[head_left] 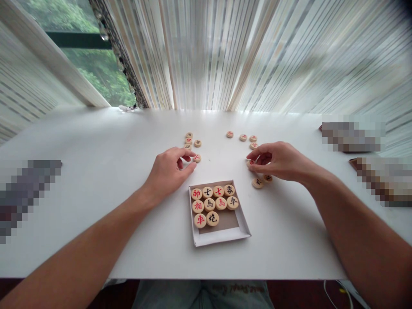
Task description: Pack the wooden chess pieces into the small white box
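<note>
My left hand [172,169] is left of centre, thumb and forefinger closed at the edge of a red-marked xiangqi piece [197,158] on the table. On the other side, my right hand [275,161] pinches another red-marked xiangqi piece [250,163] between thumb and fingertips; the fingers partly cover it. Between the hands and nearer to me is a shallow white box [219,237]. Several round wooden pieces with red or black characters lie in it face up, in rows starting at its far left, among them a black-marked piece [213,219] in the nearest row.
Beyond my left hand is a small cluster of loose pieces [197,143]. More red-marked pieces [243,137] lie beyond my right hand, and two black-marked pieces [257,183] just below it. Blurred-out items sit at both sides of the white table [154,257]; striped curtains [206,56] hang behind.
</note>
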Demonstrator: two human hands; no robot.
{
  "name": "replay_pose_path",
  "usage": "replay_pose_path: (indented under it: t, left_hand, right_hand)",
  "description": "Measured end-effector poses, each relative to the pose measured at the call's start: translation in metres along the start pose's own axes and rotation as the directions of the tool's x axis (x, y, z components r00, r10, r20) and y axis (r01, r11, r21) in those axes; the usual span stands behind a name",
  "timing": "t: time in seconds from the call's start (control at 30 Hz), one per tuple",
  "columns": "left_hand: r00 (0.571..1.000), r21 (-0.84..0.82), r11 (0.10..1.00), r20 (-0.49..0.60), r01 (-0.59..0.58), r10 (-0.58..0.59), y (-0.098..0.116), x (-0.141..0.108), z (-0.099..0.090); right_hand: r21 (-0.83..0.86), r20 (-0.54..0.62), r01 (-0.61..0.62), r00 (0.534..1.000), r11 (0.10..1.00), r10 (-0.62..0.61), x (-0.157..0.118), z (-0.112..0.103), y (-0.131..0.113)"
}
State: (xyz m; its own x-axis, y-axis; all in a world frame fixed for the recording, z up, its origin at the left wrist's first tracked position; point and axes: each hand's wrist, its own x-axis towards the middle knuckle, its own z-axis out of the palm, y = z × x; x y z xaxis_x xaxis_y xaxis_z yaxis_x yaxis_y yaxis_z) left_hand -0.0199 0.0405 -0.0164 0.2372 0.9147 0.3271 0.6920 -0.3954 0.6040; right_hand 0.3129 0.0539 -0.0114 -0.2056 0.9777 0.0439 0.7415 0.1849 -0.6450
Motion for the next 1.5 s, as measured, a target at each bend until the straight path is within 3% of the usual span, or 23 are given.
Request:
replay_pose_path:
  t: [0.17,0.3,0.43,0.6,0.7,1.0,1.33,1.5]
  left_hand:
    - [1.000,-0.010,1.000,-0.002,0.006,-0.006,0.002,-0.001,-0.001]
    - [1.000,-0.065,0.998,-0.015,-0.012,0.011,0.008,-0.004,-0.001]
    - [0.999,-0.161,0.986,0.015,-0.043,0.046,0.016,-0.008,-0.001]
    - [0.997,-0.213,0.975,0.032,-0.058,0.066,0.024,-0.011,-0.002]
    - [0.997,-0.223,0.973,0.040,-0.061,0.072,0.028,-0.013,-0.004]
    - [0.983,-0.328,0.943,0.145,-0.058,0.111,0.040,-0.019,-0.004]
    - [0.950,-0.565,0.817,0.303,0.114,0.077,0.047,-0.024,-0.007]
    - [0.947,-0.589,0.795,0.315,0.146,0.059,0.050,-0.027,-0.005]
  right_hand:
    - [0.048,-0.058,0.118,0.992,0.992,-0.116,-0.006,0.014,-0.014]
    - [0.304,-0.121,0.185,0.981,0.935,-0.155,-0.012,0.025,-0.029]
    - [0.574,-0.052,0.133,0.991,0.808,-0.126,-0.019,0.034,-0.048]
    - [0.734,0.051,-0.023,0.998,0.678,-0.021,-0.026,0.043,-0.060]
    - [0.754,0.057,-0.045,0.998,0.655,0.003,-0.028,0.045,-0.061]
    - [0.780,0.083,-0.002,0.991,0.626,-0.100,-0.039,0.049,-0.072]
    - [0.820,0.026,0.076,0.985,0.568,-0.168,-0.052,0.056,-0.080]
    - [0.835,0.022,0.094,0.979,0.543,-0.205,-0.052,0.057,-0.086]
